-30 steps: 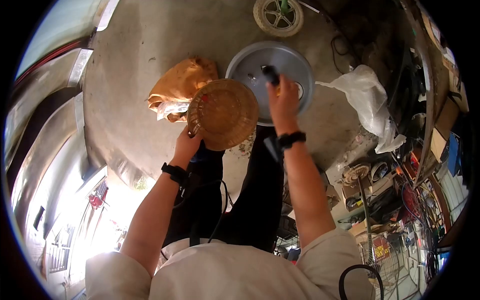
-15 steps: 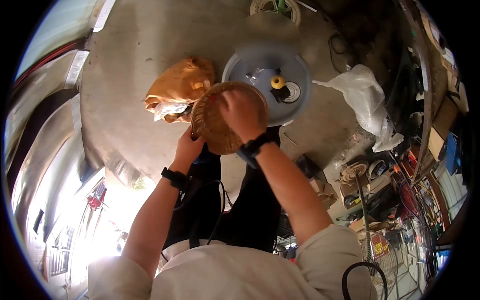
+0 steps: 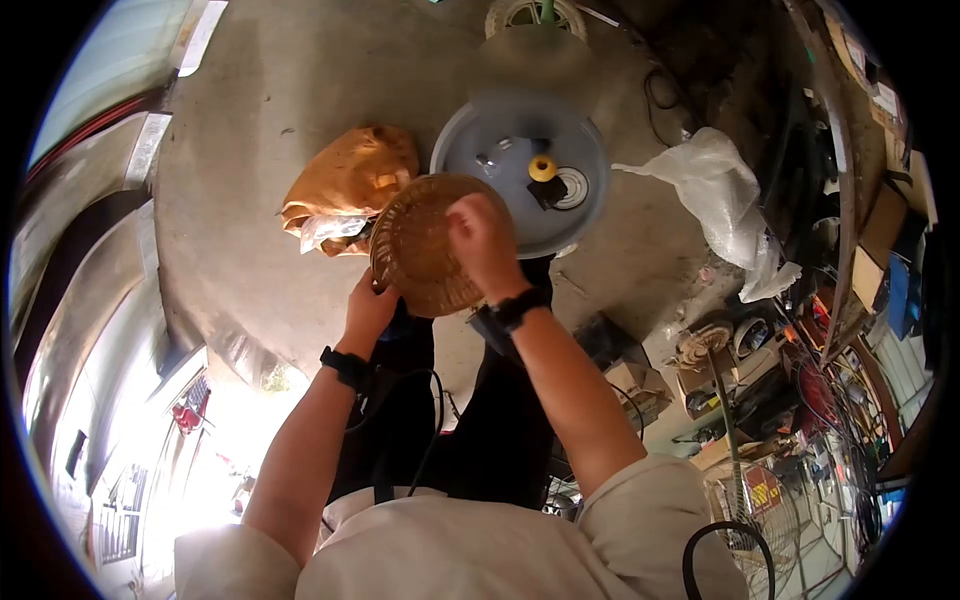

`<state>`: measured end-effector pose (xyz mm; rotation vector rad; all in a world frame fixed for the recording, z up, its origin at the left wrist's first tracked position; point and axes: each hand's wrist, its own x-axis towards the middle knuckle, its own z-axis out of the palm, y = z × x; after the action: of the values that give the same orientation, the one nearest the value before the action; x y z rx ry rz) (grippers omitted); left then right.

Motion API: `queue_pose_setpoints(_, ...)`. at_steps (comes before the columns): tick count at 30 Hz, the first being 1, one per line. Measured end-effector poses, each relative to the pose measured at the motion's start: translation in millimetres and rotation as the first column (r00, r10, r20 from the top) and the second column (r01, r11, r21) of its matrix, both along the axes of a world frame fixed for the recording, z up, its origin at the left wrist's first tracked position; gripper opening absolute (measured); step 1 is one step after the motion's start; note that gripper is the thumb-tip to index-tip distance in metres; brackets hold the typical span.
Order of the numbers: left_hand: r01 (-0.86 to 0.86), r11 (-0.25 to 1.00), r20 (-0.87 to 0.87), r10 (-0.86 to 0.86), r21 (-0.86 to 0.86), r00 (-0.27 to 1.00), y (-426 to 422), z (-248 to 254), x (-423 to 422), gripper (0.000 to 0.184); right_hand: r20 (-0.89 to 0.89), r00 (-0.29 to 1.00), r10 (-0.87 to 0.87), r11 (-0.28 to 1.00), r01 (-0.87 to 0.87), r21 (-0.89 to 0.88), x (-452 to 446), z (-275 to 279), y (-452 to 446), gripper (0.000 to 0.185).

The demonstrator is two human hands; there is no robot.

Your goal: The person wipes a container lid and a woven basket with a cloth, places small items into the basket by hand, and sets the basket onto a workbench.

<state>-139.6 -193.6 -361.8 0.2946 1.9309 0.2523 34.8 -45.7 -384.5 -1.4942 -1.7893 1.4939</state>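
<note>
A round brown woven basket (image 3: 418,235) is held tilted in front of me, over my legs. My left hand (image 3: 371,305) grips its near left rim, the thumb on the edge. My right hand (image 3: 480,235) is curled closed over the right side of the basket's opening, slightly blurred; whatever its fingers hold is hidden. Just beyond the basket is a round grey tub or tray (image 3: 600,165). In it lie a yellow ring-shaped roll (image 3: 542,168), a flat black piece (image 3: 545,195), a white coil (image 3: 572,188) and small shiny pieces (image 3: 487,162).
An orange-brown bag (image 3: 350,175) with clear plastic (image 3: 330,233) at its mouth lies left of the basket. White bubble wrap (image 3: 715,185) is on the floor to the right. Further right are cardboard boxes (image 3: 640,385) and a wire fan guard (image 3: 775,520). A wheel (image 3: 535,15) stands at the far side.
The view has shifted slightly. My right hand has drawn into a tighter curl near the basket's right side. My left hand keeps its hold on the rim.
</note>
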Motion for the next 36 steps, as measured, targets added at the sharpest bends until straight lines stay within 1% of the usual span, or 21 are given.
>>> queue_pose_setpoints(1, -0.011, 1.0, -0.004, 0.011, 0.012, 1.0, -2.7, 0.2, -4.5, 0.043, -0.035, 0.992, -0.121, 0.993, 0.121, 0.012, 9.0, 5.9, 6.6, 0.006)
queue_pose_setpoints(4, -0.031, 0.999, -0.03, 0.032, 0.043, 0.999, -6.0, 2.1, -11.2, 0.043, 0.096, 0.969, -0.23, 0.973, 0.229, 0.021, 42.9, -9.8, 13.1, 0.007)
queue_pose_setpoints(5, -0.026, 0.998, -0.053, 0.029, 0.056, 0.998, -6.4, 1.3, -15.9, 0.042, 0.138, 0.972, -0.19, 0.974, 0.169, 0.151, 47.9, -7.9, 14.0, 0.008)
queue_pose_setpoints(7, -0.013, 0.998, -0.104, 0.02, 0.065, 0.994, -8.4, 3.0, -21.2, 0.039, 0.232, 0.964, -0.128, 0.919, 0.027, 0.393, 56.4, 2.8, 10.2, 0.009)
queue_pose_setpoints(10, -0.165, 0.974, -0.042, 0.173, 0.157, 0.984, 12.3, 35.6, -21.4, 0.038, 0.177, 0.976, -0.127, 0.966, 0.082, 0.244, 66.6, 40.0, -10.6, 0.014)
queue_pose_setpoints(12, -0.213, 0.958, 0.018, 0.214, 0.19, 0.977, 33.0, 60.7, -24.8, 0.038, 0.094, 0.985, -0.147, 0.985, 0.137, 0.107, 67.7, 83.7, -21.1, 0.023)
queue_pose_setpoints(14, -0.284, 0.933, 0.106, 0.266, 0.224, 0.958, 56.2, 98.4, -22.8, 0.038, -0.003, 0.998, -0.067, 0.99, 0.067, -0.121, 62.4, 136.3, -22.3, 0.034)
queue_pose_setpoints(16, -0.364, 0.894, 0.231, 0.309, 0.261, 0.923, 93.3, 151.2, -10.3, 0.039, 0.008, 0.995, 0.095, 0.995, -0.095, 0.037, 52.3, 192.9, -15.3, 0.052)
queue_pose_setpoints(17, -0.367, 0.894, 0.255, 0.304, 0.257, 0.918, 108.4, 177.5, -3.9, 0.038, -0.011, 0.997, 0.072, 0.993, -0.07, 0.098, 50.4, 210.8, -17.8, 0.059)
queue_pose_setpoints(18, -0.367, 0.869, 0.261, 0.289, 0.331, 0.921, 121.0, 208.6, 4.8, 0.038, -0.029, 0.998, 0.048, 0.984, -0.042, 0.171, 49.1, 221.7, -18.3, 0.066)
queue_pose_setpoints(20, -0.518, 0.818, 0.497, 0.35, 0.252, 0.794, 133.7, 222.8, 11.8, 0.033, -0.082, 0.996, 0.019, 0.953, 0.007, 0.303, 48.0, 249.3, -2.5, 0.076)
queue_pose_setpoints(22, -0.589, 0.792, 0.659, 0.359, 0.16, 0.661, 151.3, 247.3, 26.4, 0.031, -0.14, 0.989, 0.038, 0.928, 0.017, 0.373, 56.2, 282.2, 6.2, 0.083)
queue_pose_setpoints(23, -0.62, 0.779, 0.72, 0.381, 0.087, 0.58, 151.5, 258.9, 35.1, 0.029, -0.14, 0.99, 0.035, 0.932, 0.019, 0.363, 64.0, 298.6, 9.5, 0.083)
queue_pose_setpoints(26, -0.594, 0.803, 0.843, 0.286, 0.05, 0.456, 163.0, 285.8, 73.4, 0.025, -0.156, 0.988, 0.005, 0.959, 0.039, 0.28, 89.5, 341.5, 7.1, 0.085)
queue_pose_setpoints(27, -0.554, 0.832, 0.877, 0.249, 0.023, 0.411, 166.2, 297.3, 88.7, 0.025, -0.189, 0.981, 0.039, 0.951, 0.021, 0.309, 104.6, 353.0, 6.3, 0.084)
queue_pose_setpoints(30, -0.517, 0.855, 0.915, 0.236, -0.035, 0.328, 165.9, 331.0, 144.9, 0.024, -0.026, 0.998, 0.057, 0.853, -0.035, 0.52, 148.9, 371.2, -0.1, 0.079)
queue_pose_setpoints(31, -0.498, 0.867, 0.901, 0.238, -0.028, 0.363, 167.6, 308.3, 159.5, 0.026, -0.03, 1.0, -0.007, 0.861, 0.022, 0.508, 163.1, 380.1, -6.1, 0.063)
queue_pose_setpoints(32, -0.49, 0.871, 0.858, 0.227, 0.032, 0.461, 166.2, 305.3, 170.4, 0.027, 0.083, 0.996, -0.027, 0.841, -0.023, 0.54, 182.6, 373.9, -9.3, 0.054)
queue_pose_setpoints(34, -0.457, 0.878, 0.74, 0.21, 0.145, 0.639, 158.8, 300.2, 191.7, 0.028, 0.303, 0.95, -0.076, 0.811, -0.118, 0.574, 230.3, 351.5, -17.8, 0.038)
queue_pose_setpoints(35, -0.5, 0.846, 0.699, 0.244, 0.186, 0.673, 162.9, 282.6, 199.8, 0.032, 0.252, 0.944, -0.214, 0.78, 0.01, 0.625, 245.4, 370.0, -26.4, 0.032)
queue_pose_setpoints(36, -0.462, 0.861, 0.67, 0.215, 0.214, 0.71, 166.1, 268.7, 206.4, 0.033, 0.193, 0.919, -0.343, 0.73, 0.132, 0.671, 258.0, 401.6, -33.5, 0.026)
